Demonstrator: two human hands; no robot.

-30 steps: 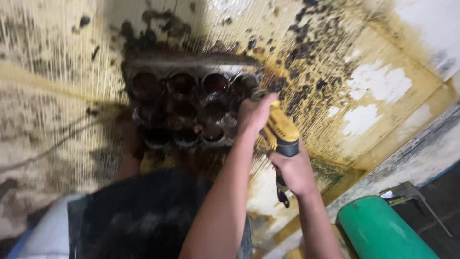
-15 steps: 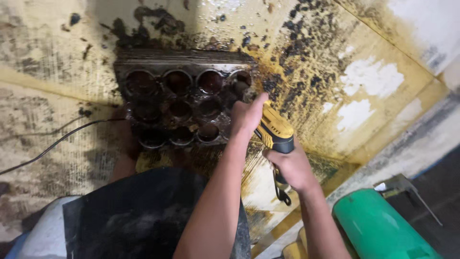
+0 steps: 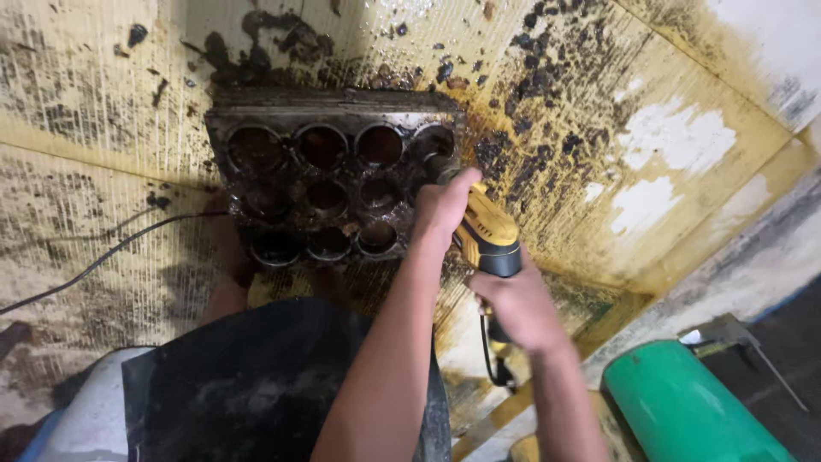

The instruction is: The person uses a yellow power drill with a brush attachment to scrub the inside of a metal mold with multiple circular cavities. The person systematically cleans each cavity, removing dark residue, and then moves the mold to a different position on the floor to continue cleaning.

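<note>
A grimy metal muffin tray (image 3: pixel 256 115) with dark, crusted cups leans on a stained yellow floor. A yellow and black power tool (image 3: pixel 489 235) is pressed against the tray's right side. My left hand (image 3: pixel 443 210) wraps the tool's front end, right beside the tray's right cups. The rear handle sits in the grip of my right hand (image 3: pixel 516 304). The tool's working tip is hidden behind my left hand. Its cord (image 3: pixel 489 359) hangs down below my right hand.
Dark cloth (image 3: pixel 256 385) covers my lap below the tray. A black cable (image 3: pixel 103 252) runs across the floor at the left. A green cylinder (image 3: pixel 684 411) lies at the bottom right, with a metal bracket (image 3: pixel 727 329) beside it. Black debris (image 3: pixel 547 94) is scattered beyond the tray.
Both hands stay on the tool at the tray's right side. The view has shifted slightly, with little other movement.
</note>
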